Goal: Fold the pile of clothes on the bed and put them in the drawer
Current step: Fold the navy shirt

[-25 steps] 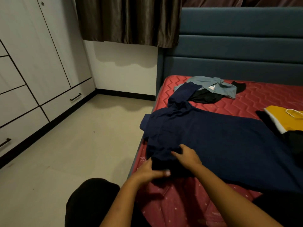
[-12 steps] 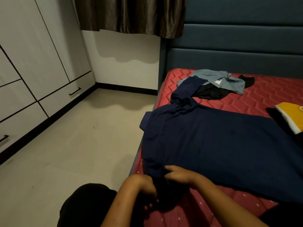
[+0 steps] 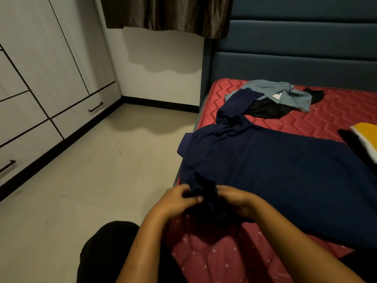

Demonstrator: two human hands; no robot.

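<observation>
A navy blue shirt (image 3: 275,166) lies spread across the red mattress (image 3: 336,111), its far sleeve reaching toward the headboard. At the shirt's near corner, my left hand (image 3: 175,200) and my right hand (image 3: 236,198) both grip a bunched fold of the navy fabric, close together at the bed's edge. A small pile with a grey-blue shirt (image 3: 285,91) over a black garment (image 3: 265,110) lies near the headboard. A yellow and black garment (image 3: 365,137) shows at the right edge.
White wardrobe drawers with dark handles (image 3: 95,107) line the left wall across a bare tiled floor (image 3: 91,180). A blue padded headboard (image 3: 295,58) stands behind the bed. A dark curtain (image 3: 167,15) hangs above. My dark-clothed knee (image 3: 108,248) is at the bottom.
My hands pulled back from lying on the shirt's near sleeve to gripping it bunched at the bed's edge, and have lifted the fabric a little. The view has tilted down slightly.
</observation>
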